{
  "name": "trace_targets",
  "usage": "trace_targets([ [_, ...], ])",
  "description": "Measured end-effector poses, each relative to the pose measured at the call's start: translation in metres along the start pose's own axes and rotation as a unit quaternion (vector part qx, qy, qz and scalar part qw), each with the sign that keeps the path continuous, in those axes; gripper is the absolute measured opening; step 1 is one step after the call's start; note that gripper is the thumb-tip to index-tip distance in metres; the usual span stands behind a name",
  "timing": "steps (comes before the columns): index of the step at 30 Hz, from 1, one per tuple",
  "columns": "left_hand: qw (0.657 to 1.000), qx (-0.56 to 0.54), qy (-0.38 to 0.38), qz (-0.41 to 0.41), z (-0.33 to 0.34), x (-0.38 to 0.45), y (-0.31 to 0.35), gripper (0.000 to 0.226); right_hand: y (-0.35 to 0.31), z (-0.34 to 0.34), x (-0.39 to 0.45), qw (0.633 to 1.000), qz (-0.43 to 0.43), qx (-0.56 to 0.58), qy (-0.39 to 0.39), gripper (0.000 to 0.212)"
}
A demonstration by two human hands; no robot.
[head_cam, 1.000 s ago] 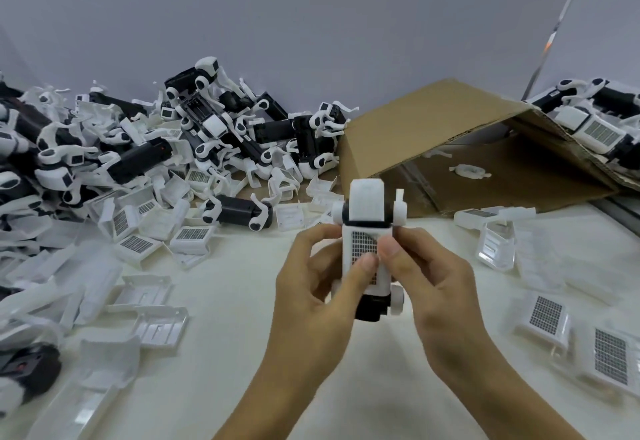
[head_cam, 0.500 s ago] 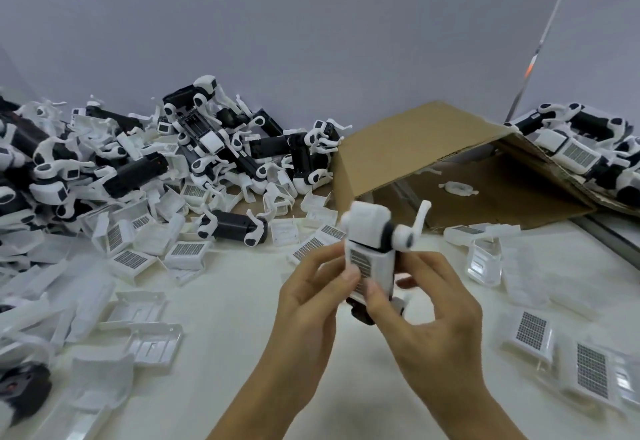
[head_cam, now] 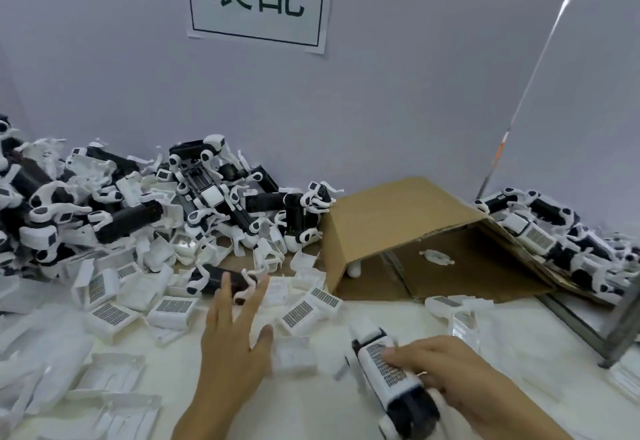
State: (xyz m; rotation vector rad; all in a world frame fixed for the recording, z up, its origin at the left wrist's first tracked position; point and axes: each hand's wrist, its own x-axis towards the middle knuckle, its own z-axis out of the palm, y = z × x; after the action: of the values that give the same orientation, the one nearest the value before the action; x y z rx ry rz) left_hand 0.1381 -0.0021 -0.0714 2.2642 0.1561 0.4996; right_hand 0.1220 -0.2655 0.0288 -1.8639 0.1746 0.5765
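My right hand (head_cam: pixel 446 370) grips a black-and-white toy robot dog (head_cam: pixel 388 370) with a white grilled cover on its body, low over the white table at the lower right. Its fingers wrap the toy's right side and the thumb lies on the grille. My left hand (head_cam: pixel 235 335) is stretched forward with straight, spread fingers and holds nothing. Its fingertips reach a lone black robot dog body (head_cam: pixel 218 280) lying at the front of the pile; whether they touch it I cannot tell. Several white grilled covers (head_cam: pixel 173 308) lie just left of that hand.
A big pile of black-and-white robot dogs (head_cam: pixel 207 197) fills the back left against the wall. A tipped open cardboard box (head_cam: pixel 398 217) sits at centre right, more dogs (head_cam: pixel 540 228) behind it. Clear plastic trays (head_cam: pixel 114 373) lie at the lower left. A metal frame leg (head_cam: pixel 623 328) stands at the right.
My left hand let go of the toy and reached forward to the pile. My right hand carried the toy down and right. The view tilted up, showing a wall sign.
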Motion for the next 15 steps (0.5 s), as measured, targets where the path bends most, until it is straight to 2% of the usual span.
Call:
trace_targets([
  [3,0.994,0.103,-0.044,-0.005,0.008,0.006,-0.007,0.075,-0.014,-0.039,-0.008,0.998,-0.011,-0.017,0.053,0.023],
  [5,0.994,0.095,-0.038,-0.031,0.006,0.008,-0.004,0.076,-0.027,-0.067,-0.012,0.992,-0.032,0.017,0.120,0.029],
  [7,0.996,0.051,0.009,-0.066,0.006,0.009,0.001,0.070,-0.047,-0.101,-0.010,0.964,-0.103,0.142,0.202,0.041],
  [9,0.994,0.001,0.049,-0.098,0.010,0.012,-0.001,0.073,-0.072,-0.137,-0.006,0.907,-0.189,0.303,0.222,0.046],
  [11,0.991,-0.051,0.075,-0.099,0.010,0.018,-0.008,0.070,-0.092,-0.167,0.002,0.867,-0.198,0.402,0.218,0.068],
  [12,0.986,-0.082,0.083,-0.122,0.006,0.021,-0.011,0.064,-0.096,-0.174,0.006,0.868,-0.183,0.414,0.205,0.069],
  [14,0.972,-0.153,0.095,-0.154,0.001,0.024,-0.014,0.050,-0.087,-0.172,0.017,0.897,-0.170,0.364,0.184,0.034],
  [15,0.964,-0.178,0.126,-0.150,0.002,0.022,-0.014,0.044,-0.076,-0.164,0.024,0.916,-0.157,0.319,0.185,0.025],
])
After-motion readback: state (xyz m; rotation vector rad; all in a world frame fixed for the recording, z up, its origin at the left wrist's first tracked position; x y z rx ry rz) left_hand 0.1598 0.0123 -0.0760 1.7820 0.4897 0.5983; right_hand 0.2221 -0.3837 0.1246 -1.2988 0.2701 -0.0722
